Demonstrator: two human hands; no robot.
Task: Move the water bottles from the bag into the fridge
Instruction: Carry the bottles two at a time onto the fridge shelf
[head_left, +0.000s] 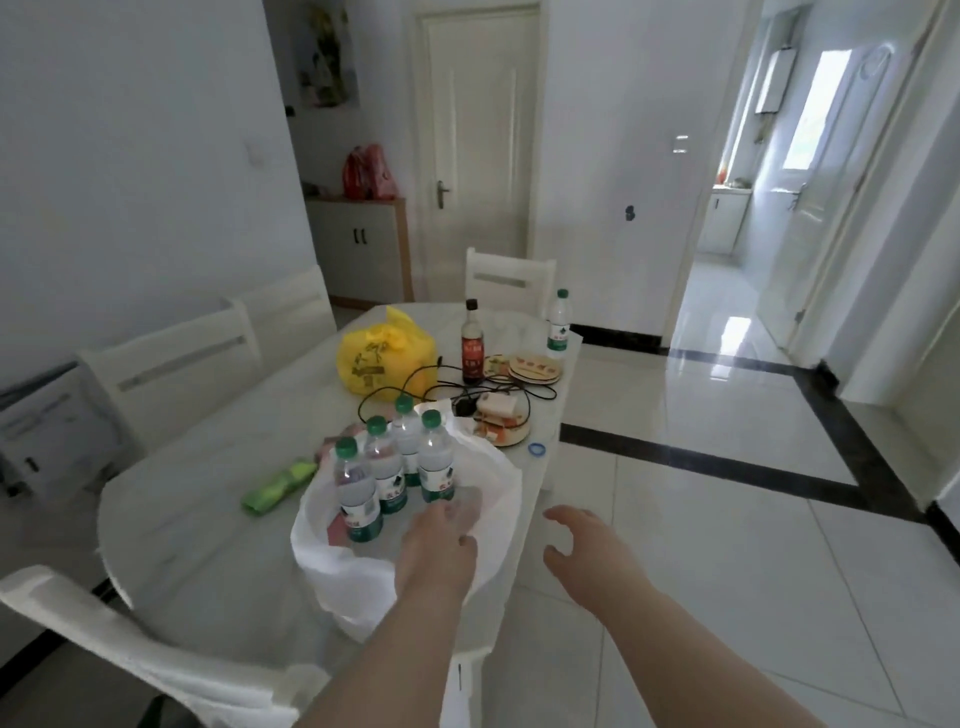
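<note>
Fingers (441, 514) of the left hand (436, 551) reach into the white bag (498, 478), loosely spread by the foot of the nearest bottle, gripping nothing that I can see; the right hand (582, 545) hangs open and empty off the table (208, 530) edge, likely waiting to take a second bottle. The bag's mouth is pushed flat and wide, probably so the four water bottles (387, 467) stand upright and easy to lift. A tied yellow bag (384, 353) carries dark printing too blurred to read. One more water bottle (559, 325) stands apart at the far corner. Green caps and green-and-white labels show on the bottles, their writing illegible. No fridge is in sight.
</note>
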